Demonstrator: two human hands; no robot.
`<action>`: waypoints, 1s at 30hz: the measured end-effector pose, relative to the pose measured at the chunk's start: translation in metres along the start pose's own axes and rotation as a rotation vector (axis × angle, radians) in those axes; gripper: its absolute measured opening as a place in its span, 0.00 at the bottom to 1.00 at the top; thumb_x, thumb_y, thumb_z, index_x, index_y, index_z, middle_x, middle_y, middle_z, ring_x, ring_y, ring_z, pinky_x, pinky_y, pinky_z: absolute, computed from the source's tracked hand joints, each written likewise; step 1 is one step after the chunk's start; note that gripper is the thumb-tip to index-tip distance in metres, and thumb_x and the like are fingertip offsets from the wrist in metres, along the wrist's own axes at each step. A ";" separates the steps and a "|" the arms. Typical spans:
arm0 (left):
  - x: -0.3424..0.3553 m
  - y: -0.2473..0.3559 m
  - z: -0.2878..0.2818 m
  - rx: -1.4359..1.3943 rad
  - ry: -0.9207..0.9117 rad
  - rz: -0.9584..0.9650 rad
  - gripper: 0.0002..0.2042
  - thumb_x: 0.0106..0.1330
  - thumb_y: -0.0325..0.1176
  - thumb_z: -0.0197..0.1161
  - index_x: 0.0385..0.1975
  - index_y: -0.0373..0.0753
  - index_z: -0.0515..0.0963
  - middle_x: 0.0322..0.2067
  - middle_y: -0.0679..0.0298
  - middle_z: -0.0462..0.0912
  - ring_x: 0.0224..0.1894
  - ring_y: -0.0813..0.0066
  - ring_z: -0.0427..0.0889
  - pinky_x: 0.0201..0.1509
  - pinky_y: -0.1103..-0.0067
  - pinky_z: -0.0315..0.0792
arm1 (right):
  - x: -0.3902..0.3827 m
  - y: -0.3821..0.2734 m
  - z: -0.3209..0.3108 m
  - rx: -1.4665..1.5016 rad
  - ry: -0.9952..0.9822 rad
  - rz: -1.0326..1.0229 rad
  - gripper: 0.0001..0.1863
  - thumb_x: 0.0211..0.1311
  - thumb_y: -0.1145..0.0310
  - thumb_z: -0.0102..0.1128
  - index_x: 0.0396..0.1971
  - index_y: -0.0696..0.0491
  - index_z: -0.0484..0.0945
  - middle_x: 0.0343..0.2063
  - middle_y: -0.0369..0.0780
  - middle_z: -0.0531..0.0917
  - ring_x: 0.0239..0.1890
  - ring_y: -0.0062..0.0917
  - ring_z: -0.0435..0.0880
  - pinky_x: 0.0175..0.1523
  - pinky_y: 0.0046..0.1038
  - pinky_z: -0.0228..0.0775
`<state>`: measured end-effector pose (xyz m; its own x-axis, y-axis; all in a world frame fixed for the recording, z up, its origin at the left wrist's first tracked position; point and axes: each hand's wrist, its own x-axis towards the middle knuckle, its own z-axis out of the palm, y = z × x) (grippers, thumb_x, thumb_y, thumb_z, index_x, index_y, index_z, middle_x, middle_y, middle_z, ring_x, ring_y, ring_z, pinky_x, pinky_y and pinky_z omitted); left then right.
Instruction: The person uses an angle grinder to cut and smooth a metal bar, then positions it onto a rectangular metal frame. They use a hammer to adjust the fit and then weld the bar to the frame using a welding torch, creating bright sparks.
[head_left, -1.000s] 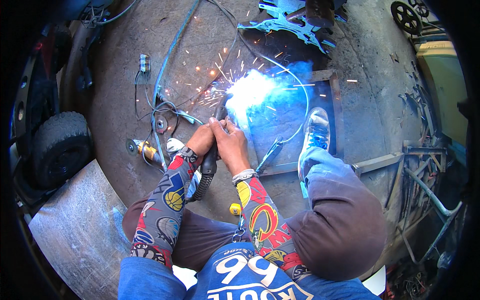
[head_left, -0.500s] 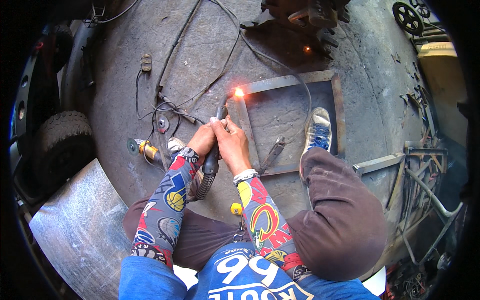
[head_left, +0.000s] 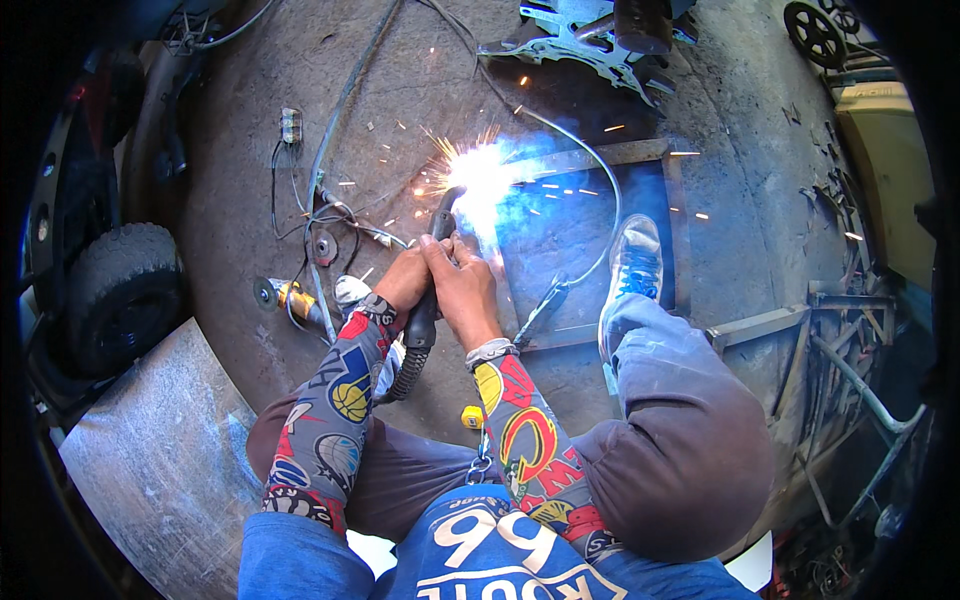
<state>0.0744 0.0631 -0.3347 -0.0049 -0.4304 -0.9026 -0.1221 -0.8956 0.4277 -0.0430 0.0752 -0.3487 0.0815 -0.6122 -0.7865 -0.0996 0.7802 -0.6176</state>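
Concrete floor (head_left: 235, 180) (tyre (head_left: 122, 285) at left); left hand (head_left: 404, 279), right hand (head_left: 467, 292) grip black torch (head_left: 422, 322).

Grey concrete floor (head_left: 240, 200) — cracked toward the upper right — takes bluish glare (head_left: 484, 172).

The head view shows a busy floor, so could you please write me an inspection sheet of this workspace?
Surface: grey concrete floor, marked and stained.
Work things: welding torch, its tip at a glaring arc throwing sparks; metal frame flat on the floor, upper-left corner lost in glare.
Clutter: angle grinder and loose disc left of the hands; small yellow item nearer the body.
Hands: left hand and right hand, ungloved, closed around the torch.
Cables: dark cables loop and tangle left of the frame.
Surroundings: treaded tyre and sheet metal, left; metal bars, right.
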 end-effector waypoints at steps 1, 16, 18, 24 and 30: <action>0.001 -0.001 0.000 -0.004 0.005 0.010 0.20 0.79 0.50 0.54 0.49 0.37 0.80 0.40 0.67 0.84 0.39 0.80 0.81 0.42 0.79 0.76 | 0.000 -0.001 0.000 -0.004 0.003 0.003 0.45 0.62 0.34 0.59 0.65 0.59 0.75 0.50 0.58 0.85 0.55 0.49 0.85 0.60 0.38 0.75; -0.006 0.006 0.005 -0.028 0.031 0.004 0.20 0.79 0.50 0.55 0.49 0.37 0.81 0.41 0.67 0.84 0.41 0.80 0.81 0.44 0.79 0.76 | -0.004 -0.004 0.000 -0.002 0.094 -0.072 0.46 0.61 0.34 0.60 0.65 0.60 0.74 0.53 0.58 0.83 0.57 0.49 0.84 0.61 0.39 0.75; -0.005 0.005 0.006 -0.027 0.042 0.019 0.20 0.79 0.50 0.55 0.48 0.38 0.81 0.41 0.68 0.84 0.40 0.80 0.80 0.44 0.79 0.75 | -0.004 -0.005 0.000 0.004 0.072 -0.063 0.46 0.61 0.34 0.60 0.65 0.60 0.74 0.53 0.58 0.83 0.57 0.49 0.84 0.61 0.39 0.75; 0.002 -0.003 0.002 -0.058 0.036 0.065 0.19 0.79 0.49 0.55 0.48 0.38 0.82 0.39 0.68 0.84 0.39 0.80 0.80 0.42 0.79 0.75 | -0.007 -0.008 -0.003 0.006 0.057 -0.062 0.45 0.62 0.37 0.61 0.67 0.58 0.73 0.52 0.57 0.84 0.56 0.47 0.85 0.60 0.37 0.75; 0.003 -0.004 0.000 -0.003 0.032 0.063 0.19 0.79 0.49 0.55 0.48 0.38 0.81 0.40 0.67 0.84 0.40 0.80 0.81 0.43 0.79 0.75 | -0.003 -0.003 0.002 0.006 0.085 -0.058 0.46 0.62 0.36 0.61 0.67 0.60 0.72 0.52 0.58 0.84 0.57 0.48 0.84 0.61 0.38 0.74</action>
<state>0.0754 0.0656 -0.3397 0.0195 -0.4890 -0.8721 -0.1198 -0.8671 0.4835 -0.0413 0.0750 -0.3447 0.0027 -0.6651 -0.7468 -0.0915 0.7435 -0.6625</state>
